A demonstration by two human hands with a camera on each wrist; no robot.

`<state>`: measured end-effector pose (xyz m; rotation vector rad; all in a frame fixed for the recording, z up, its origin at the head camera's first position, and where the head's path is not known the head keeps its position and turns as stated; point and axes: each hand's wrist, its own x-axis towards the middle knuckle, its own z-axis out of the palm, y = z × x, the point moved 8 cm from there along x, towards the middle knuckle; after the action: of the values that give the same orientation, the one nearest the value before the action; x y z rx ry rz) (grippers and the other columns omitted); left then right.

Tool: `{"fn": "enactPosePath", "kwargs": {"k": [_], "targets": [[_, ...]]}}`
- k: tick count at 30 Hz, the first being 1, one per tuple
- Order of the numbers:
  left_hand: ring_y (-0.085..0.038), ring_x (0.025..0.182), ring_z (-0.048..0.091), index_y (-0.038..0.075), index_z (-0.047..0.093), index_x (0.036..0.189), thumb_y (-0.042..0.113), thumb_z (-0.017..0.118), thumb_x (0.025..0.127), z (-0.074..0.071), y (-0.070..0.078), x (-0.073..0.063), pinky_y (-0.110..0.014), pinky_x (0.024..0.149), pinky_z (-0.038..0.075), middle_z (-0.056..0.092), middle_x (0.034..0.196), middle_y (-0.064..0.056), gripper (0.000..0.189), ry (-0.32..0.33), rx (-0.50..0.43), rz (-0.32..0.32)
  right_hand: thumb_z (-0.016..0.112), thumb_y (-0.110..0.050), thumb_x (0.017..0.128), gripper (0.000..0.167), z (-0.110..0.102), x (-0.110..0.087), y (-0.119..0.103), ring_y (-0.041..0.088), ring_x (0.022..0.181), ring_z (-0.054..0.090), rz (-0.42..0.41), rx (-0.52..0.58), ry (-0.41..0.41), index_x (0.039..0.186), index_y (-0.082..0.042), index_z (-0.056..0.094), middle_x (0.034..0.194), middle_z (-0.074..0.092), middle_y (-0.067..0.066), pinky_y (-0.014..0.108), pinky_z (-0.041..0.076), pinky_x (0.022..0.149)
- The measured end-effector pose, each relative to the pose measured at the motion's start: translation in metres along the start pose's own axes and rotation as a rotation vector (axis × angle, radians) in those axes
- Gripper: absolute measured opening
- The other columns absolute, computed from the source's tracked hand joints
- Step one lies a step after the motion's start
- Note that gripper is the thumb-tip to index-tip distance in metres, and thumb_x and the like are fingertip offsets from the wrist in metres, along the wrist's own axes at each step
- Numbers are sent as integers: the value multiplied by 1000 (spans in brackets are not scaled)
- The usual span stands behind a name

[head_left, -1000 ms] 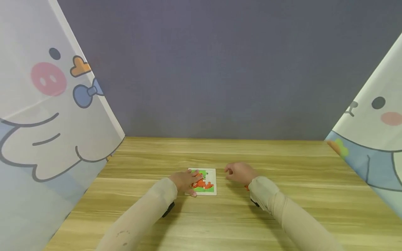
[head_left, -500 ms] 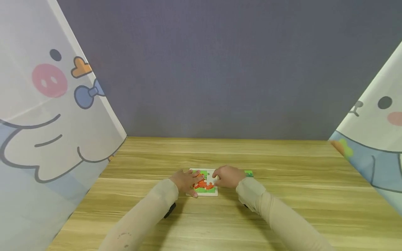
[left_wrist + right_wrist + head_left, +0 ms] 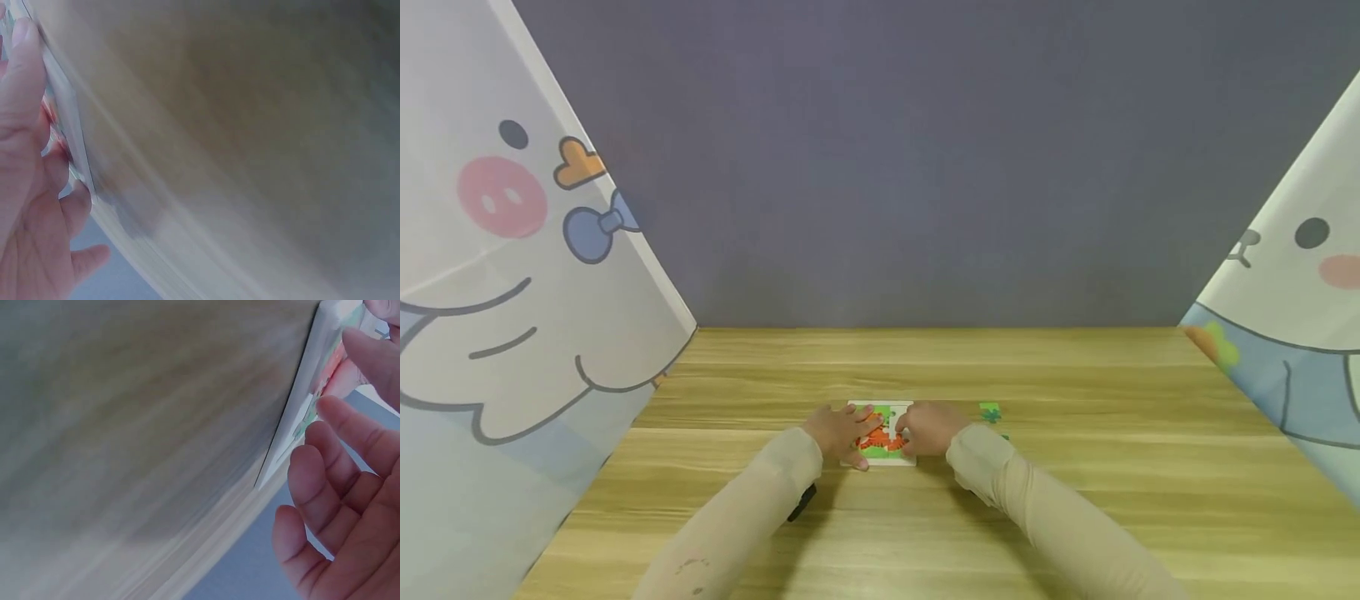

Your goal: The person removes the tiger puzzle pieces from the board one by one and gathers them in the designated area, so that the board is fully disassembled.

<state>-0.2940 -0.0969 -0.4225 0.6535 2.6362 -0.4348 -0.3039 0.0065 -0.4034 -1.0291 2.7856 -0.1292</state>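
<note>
On the desk (image 3: pixel 880 533), the left hand (image 3: pixel 838 432) spreads its fingers over a puzzle (image 3: pixel 878 452); at its right side rests the right hand (image 3: pixel 931 428), thumb and forefinger apart; farther right lies a green piece (image 3: pixel 989 412).

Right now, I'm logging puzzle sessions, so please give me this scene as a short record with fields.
Centre: square white-rimmed puzzle board, orange and green picture, bare white patch at upper right
Left hand: fingers spread over the board's left side
Right hand: at the board's right side, thumb and index finger apart
Loose: flat green puzzle piece on pale wood-grain table; another piece partly hidden by the cream right sleeve
Background: dark grey backdrop between white cartoon-printed panels
</note>
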Motion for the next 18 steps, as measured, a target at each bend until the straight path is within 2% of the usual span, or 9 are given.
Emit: {"fn": "enactPosePath", "kwargs": {"k": [9, 15, 18], "targets": [[-17, 139, 24, 31, 23, 152, 65, 51, 79, 0, -1, -1, -47, 108, 26, 17, 156, 9, 85, -6, -12, -10, 77, -21, 77, 28, 0, 0, -8, 12, 80, 63, -14, -29, -27, 102, -11, 73, 91, 68, -3, 30, 52, 71], [-15, 139, 24, 32, 20, 152, 67, 48, 79, -1, -1, -1, -45, 109, 27, 16, 156, 10, 86, -6, 23, -15, 77, -21, 78, 28, 1, 1, -7, 14, 86, 64, 12, -21, -57, 104, -9, 73, 96, 69, -2, 30, 52, 74], [-15, 139, 24, 32, 20, 152, 67, 48, 79, 0, -1, -1, -44, 109, 27, 16, 156, 10, 86, -8, 25, -13, 78, -20, 77, 27, 1, 1, -7, 14, 83, 64, 16, -5, -59, 101, -9, 72, 92, 68, -2, 30, 52, 73]]}}
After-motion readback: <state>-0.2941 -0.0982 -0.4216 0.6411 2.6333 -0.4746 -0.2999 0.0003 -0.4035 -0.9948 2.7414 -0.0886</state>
